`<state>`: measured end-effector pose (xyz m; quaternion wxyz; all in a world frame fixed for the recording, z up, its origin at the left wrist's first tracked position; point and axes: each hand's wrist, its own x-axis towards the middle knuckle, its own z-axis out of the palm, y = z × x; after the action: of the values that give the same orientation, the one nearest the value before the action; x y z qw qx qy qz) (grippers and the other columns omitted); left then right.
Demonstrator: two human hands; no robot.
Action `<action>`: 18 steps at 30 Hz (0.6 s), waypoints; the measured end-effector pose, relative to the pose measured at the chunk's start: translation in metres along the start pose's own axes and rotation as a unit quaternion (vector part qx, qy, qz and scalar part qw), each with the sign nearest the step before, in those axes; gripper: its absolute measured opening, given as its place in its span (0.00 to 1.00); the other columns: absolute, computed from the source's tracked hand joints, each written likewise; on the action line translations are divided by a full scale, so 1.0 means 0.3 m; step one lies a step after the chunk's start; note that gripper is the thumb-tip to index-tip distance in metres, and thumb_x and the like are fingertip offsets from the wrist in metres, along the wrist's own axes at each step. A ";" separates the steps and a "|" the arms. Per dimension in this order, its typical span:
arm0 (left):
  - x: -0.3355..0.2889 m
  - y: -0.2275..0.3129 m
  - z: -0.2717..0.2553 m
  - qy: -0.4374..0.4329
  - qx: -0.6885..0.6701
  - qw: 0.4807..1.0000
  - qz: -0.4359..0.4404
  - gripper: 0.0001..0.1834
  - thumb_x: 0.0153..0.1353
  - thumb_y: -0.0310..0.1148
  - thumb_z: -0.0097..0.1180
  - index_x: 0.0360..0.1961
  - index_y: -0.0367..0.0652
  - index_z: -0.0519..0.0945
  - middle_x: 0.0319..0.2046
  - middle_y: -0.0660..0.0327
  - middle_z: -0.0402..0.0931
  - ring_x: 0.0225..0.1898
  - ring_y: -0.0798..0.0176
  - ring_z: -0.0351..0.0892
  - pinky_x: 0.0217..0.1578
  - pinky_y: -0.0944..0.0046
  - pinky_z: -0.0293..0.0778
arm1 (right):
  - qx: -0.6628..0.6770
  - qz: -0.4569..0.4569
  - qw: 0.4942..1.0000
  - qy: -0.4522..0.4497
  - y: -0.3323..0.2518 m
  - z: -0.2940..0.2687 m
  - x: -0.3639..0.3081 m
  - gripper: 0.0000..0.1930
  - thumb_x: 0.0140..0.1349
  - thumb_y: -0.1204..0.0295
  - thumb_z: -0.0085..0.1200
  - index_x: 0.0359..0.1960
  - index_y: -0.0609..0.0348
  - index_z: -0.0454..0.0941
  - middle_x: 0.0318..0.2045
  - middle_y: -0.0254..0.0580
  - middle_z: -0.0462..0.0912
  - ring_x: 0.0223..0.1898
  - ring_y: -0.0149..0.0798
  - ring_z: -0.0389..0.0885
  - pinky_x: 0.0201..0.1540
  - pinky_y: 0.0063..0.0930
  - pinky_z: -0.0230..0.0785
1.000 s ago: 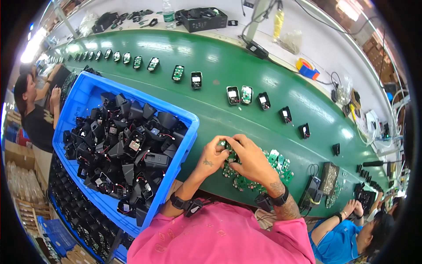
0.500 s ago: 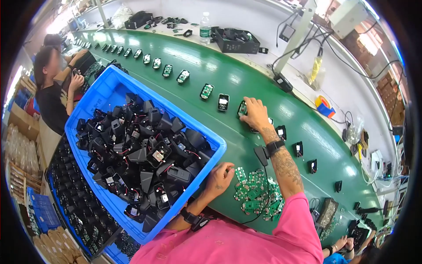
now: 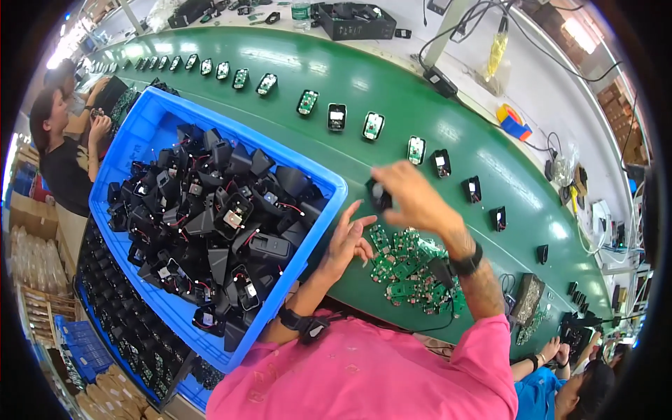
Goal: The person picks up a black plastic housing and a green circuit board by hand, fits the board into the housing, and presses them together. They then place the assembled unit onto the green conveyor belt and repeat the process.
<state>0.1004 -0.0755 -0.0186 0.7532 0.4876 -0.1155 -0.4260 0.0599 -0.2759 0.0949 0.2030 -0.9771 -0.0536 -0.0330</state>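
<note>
My right hand (image 3: 416, 199), smeared by motion, is closed round a black plastic housing (image 3: 379, 197) above the green belt. My left hand (image 3: 345, 243) is beside the blue bin's right edge, fingers spread and holding nothing. Just right of it, a loose pile of green circuit boards (image 3: 409, 269) lies on the belt. Several black housings stand in a line across the belt; one with a green board in it (image 3: 374, 127) and another with a board (image 3: 416, 150) are beyond my right hand. A black housing without a visible green board (image 3: 442, 163) is nearby.
A blue bin (image 3: 329, 222) full of black housings with thin wires stands at my left. Co-workers sit at far left (image 3: 66, 154) and lower right (image 3: 539, 392). On the back ledge are a black box (image 3: 357, 28), a bottle (image 3: 301, 15) and a tape roll (image 3: 513, 122).
My right hand has drawn back toward me from the line, now with a black housing in it. My left hand has lifted and spread its curled fingers. The view has shifted.
</note>
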 end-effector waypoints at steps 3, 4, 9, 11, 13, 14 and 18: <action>-0.026 -0.003 0.016 -0.089 -0.089 0.991 -0.045 0.30 0.70 0.43 0.55 0.65 0.42 0.60 0.37 0.58 0.77 0.21 0.70 0.76 0.20 0.73 0.71 | 0.081 -0.033 0.996 -0.019 -0.123 0.068 -0.145 0.41 0.46 0.72 0.66 0.65 0.67 0.64 0.56 0.57 0.73 0.57 0.57 0.70 0.61 0.43 0.66; -0.042 -0.012 0.013 -0.090 -0.089 0.990 -0.054 0.30 0.70 0.43 0.55 0.65 0.42 0.60 0.37 0.58 0.77 0.21 0.70 0.76 0.20 0.73 0.71 | 0.088 -0.019 0.996 -0.001 -0.158 0.089 -0.188 0.41 0.49 0.71 0.67 0.67 0.67 0.62 0.58 0.58 0.72 0.57 0.57 0.70 0.61 0.42 0.67; -0.079 0.005 0.033 -0.055 -0.005 0.998 -0.012 0.25 0.68 0.36 0.56 0.60 0.40 0.62 0.36 0.59 0.77 0.21 0.72 0.75 0.20 0.74 0.71 | 0.154 0.205 0.966 0.017 -0.185 0.098 -0.266 0.20 0.58 0.68 0.63 0.50 0.66 0.77 0.38 0.55 0.82 0.37 0.52 0.81 0.41 0.38 0.73; -0.083 0.004 0.042 -0.067 0.042 0.997 0.005 0.25 0.67 0.34 0.58 0.59 0.38 0.62 0.35 0.59 0.78 0.20 0.72 0.74 0.19 0.74 0.70 | 0.202 0.208 0.956 0.035 -0.183 0.140 -0.278 0.11 0.61 0.68 0.61 0.28 0.66 0.82 0.17 0.48 0.79 0.20 0.47 0.79 0.25 0.36 0.68; -0.081 0.000 0.036 -0.056 0.067 0.996 -0.004 0.25 0.67 0.35 0.58 0.58 0.38 0.62 0.34 0.59 0.78 0.19 0.72 0.73 0.19 0.74 0.70 | 0.222 0.221 0.948 0.051 -0.202 0.123 -0.282 0.11 0.61 0.68 0.60 0.29 0.66 0.82 0.20 0.51 0.80 0.22 0.50 0.80 0.28 0.39 0.70; -0.081 0.000 0.032 -0.046 0.090 0.995 -0.011 0.25 0.67 0.35 0.58 0.58 0.38 0.63 0.33 0.60 0.77 0.19 0.72 0.73 0.18 0.73 0.70 | 0.240 0.232 0.940 0.068 -0.210 0.115 -0.280 0.11 0.62 0.69 0.59 0.30 0.67 0.81 0.22 0.54 0.82 0.24 0.53 0.82 0.31 0.42 0.73; -0.095 0.007 0.014 0.014 0.068 0.997 -0.021 0.21 0.69 0.37 0.55 0.56 0.39 0.65 0.37 0.55 0.80 0.21 0.72 0.75 0.18 0.73 0.71 | 0.239 0.306 0.913 0.129 -0.213 0.166 -0.316 0.13 0.57 0.66 0.64 0.34 0.65 0.81 0.28 0.53 0.82 0.30 0.52 0.81 0.33 0.41 0.72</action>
<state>0.0816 -0.0565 -0.0080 0.7110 0.5457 -0.1235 -0.4260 -0.0395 -0.2064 0.0663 0.4359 -0.8553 0.2682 -0.0812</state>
